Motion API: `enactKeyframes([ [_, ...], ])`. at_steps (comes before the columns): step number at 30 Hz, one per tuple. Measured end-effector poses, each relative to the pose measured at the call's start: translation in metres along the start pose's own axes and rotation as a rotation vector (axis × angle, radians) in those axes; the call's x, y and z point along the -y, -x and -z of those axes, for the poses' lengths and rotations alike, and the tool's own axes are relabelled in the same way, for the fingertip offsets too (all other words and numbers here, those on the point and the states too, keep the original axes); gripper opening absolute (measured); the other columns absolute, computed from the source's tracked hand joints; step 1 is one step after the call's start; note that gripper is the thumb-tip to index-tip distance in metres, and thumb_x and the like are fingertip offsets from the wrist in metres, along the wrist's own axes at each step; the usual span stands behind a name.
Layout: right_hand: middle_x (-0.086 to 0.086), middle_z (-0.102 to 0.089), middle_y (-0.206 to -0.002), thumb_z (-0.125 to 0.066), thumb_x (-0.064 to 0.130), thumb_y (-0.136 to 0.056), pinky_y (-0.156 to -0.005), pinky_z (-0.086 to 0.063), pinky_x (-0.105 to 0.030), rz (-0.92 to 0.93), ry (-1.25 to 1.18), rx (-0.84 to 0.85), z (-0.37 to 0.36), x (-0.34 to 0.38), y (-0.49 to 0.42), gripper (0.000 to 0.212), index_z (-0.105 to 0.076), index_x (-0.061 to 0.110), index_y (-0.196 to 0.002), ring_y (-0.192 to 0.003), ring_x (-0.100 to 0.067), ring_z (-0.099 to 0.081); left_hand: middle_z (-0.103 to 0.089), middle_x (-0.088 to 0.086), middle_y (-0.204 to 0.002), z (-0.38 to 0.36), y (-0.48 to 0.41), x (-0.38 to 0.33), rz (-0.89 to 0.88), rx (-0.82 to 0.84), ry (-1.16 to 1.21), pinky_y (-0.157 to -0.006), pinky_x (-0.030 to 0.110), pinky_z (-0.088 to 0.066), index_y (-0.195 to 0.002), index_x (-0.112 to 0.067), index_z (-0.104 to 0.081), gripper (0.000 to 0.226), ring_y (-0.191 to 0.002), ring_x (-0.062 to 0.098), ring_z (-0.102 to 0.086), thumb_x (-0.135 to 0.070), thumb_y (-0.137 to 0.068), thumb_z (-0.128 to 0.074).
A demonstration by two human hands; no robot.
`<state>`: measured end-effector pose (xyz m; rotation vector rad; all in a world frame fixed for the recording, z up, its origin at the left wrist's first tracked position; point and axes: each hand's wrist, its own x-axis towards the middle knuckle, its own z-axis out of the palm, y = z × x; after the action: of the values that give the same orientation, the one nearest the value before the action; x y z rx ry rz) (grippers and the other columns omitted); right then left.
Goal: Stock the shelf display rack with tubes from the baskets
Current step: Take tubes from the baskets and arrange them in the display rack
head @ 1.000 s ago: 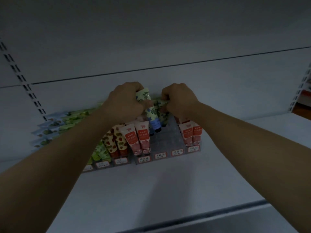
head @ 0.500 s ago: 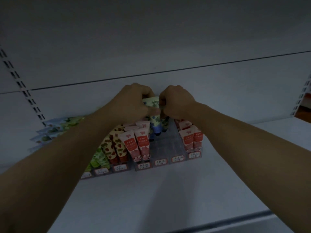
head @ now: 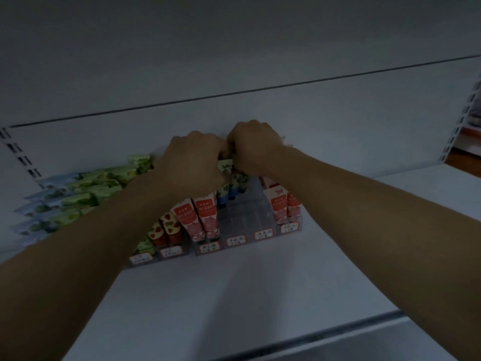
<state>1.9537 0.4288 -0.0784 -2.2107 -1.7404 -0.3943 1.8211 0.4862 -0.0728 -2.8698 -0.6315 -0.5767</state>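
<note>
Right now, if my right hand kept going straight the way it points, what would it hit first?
Your right hand would likely meet the leaf-patterned tubes it pinches at the back of the rack; behind them, the back panel. Depth is unclear.

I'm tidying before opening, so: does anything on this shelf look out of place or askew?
Yes. Green and pale blue tubes lie flat in a loose heap on the white shelf, left of the clear plastic rack, whereas the red tubes stand upright in it. The left hand and right hand grip green-patterned tubes at its back.
</note>
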Motion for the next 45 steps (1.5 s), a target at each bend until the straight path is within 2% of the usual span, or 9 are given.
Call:
enactKeyframes([
  [5,0.001,-0.038,-0.058,-0.061,0.009,-0.079,-0.060,-0.036,-0.026,0.062,-0.076,0.051,-0.002,-0.009,-0.009,0.034,-0.039,0.011,-0.054,-0.053,-0.011,-0.035,-0.066,0.001,-0.097,-0.003,-0.010,0.000,0.020,0.121,-0.077,-0.078,0.032,-0.043,-0.098,-0.018,-0.068,0.039,-0.087,0.020,-0.058,-0.046,-0.073,-0.076],
  [10,0.004,-0.038,-0.058,-0.065,0.011,-0.079,-0.048,-0.030,-0.022,0.138,-0.114,0.095,0.002,-0.018,-0.008,0.040,-0.037,0.019,-0.051,-0.057,-0.013,-0.040,-0.056,-0.005,-0.087,0.001,-0.011,0.002,0.059,0.135,-0.049,-0.082,0.033,-0.034,-0.088,-0.026,-0.063,0.035,-0.084,0.016,-0.049,-0.051,-0.069,-0.078],
  [18,0.005,-0.041,-0.057,-0.064,0.007,-0.077,-0.056,-0.034,-0.025,0.141,-0.086,0.089,0.002,-0.017,-0.008,0.039,-0.039,0.021,-0.051,-0.058,-0.015,-0.044,-0.033,-0.010,-0.071,-0.013,-0.006,-0.008,0.103,0.097,-0.170,-0.095,0.039,-0.026,-0.085,-0.024,-0.059,0.032,-0.095,0.020,-0.044,-0.050,-0.074,-0.073],
  [24,0.007,-0.040,-0.058,-0.069,0.008,-0.076,-0.050,-0.033,-0.019,0.118,-0.097,0.090,0.000,-0.020,-0.005,0.038,-0.042,0.019,-0.052,-0.057,-0.012,-0.041,-0.044,-0.006,-0.082,-0.013,-0.006,-0.011,0.139,0.144,-0.204,-0.103,0.048,-0.024,-0.097,-0.021,-0.064,0.034,-0.111,0.023,-0.043,-0.046,-0.075,-0.072],
  [27,0.005,-0.043,-0.061,-0.071,0.011,-0.077,-0.056,-0.036,-0.024,0.096,-0.103,0.095,0.001,-0.017,-0.004,0.038,-0.042,0.018,-0.053,-0.066,-0.018,-0.047,-0.050,-0.002,-0.087,-0.014,-0.002,-0.014,0.130,0.121,-0.265,-0.102,0.048,-0.026,-0.096,-0.021,-0.065,0.028,-0.109,0.023,-0.044,-0.041,-0.076,-0.071],
  [30,-0.004,-0.055,-0.079,-0.066,0.011,-0.080,-0.069,-0.042,-0.027,0.082,-0.123,0.110,0.006,-0.013,-0.001,0.012,-0.058,0.014,-0.071,-0.076,-0.021,-0.052,-0.058,0.002,-0.099,-0.013,0.004,-0.016,0.077,0.120,-0.301,-0.101,0.044,-0.027,-0.103,-0.021,-0.065,0.029,-0.114,0.023,-0.043,-0.042,-0.082,-0.065],
  [33,-0.006,-0.054,-0.083,-0.063,0.008,-0.079,-0.068,-0.041,-0.027,0.080,-0.126,0.103,0.010,-0.010,-0.001,0.007,-0.060,0.015,-0.077,-0.079,-0.023,-0.054,-0.066,-0.001,-0.093,0.003,0.011,-0.005,0.128,0.126,0.125,-0.090,0.036,-0.043,-0.096,-0.022,-0.070,0.027,-0.098,0.017,-0.057,-0.046,-0.084,-0.066],
  [35,-0.004,-0.054,-0.080,-0.066,0.011,-0.078,-0.066,-0.038,-0.026,0.073,-0.104,0.093,0.008,-0.010,-0.001,0.013,-0.055,0.016,-0.074,-0.075,-0.021,-0.052,-0.070,-0.001,-0.086,0.012,0.007,0.008,0.188,-0.027,0.373,-0.077,0.028,-0.049,-0.084,-0.020,-0.069,0.012,-0.077,0.013,-0.063,-0.031,-0.088,-0.066],
  [45,-0.003,-0.060,-0.073,-0.080,0.017,-0.069,-0.063,-0.042,-0.026,0.061,-0.183,0.086,0.001,-0.018,-0.008,0.018,-0.063,0.010,-0.070,-0.074,-0.022,-0.058,-0.066,0.003,-0.084,-0.002,-0.037,0.024,0.067,0.146,-0.133,-0.069,0.036,-0.054,-0.086,-0.014,-0.072,0.018,-0.076,0.020,-0.062,-0.030,-0.077,-0.073],
])
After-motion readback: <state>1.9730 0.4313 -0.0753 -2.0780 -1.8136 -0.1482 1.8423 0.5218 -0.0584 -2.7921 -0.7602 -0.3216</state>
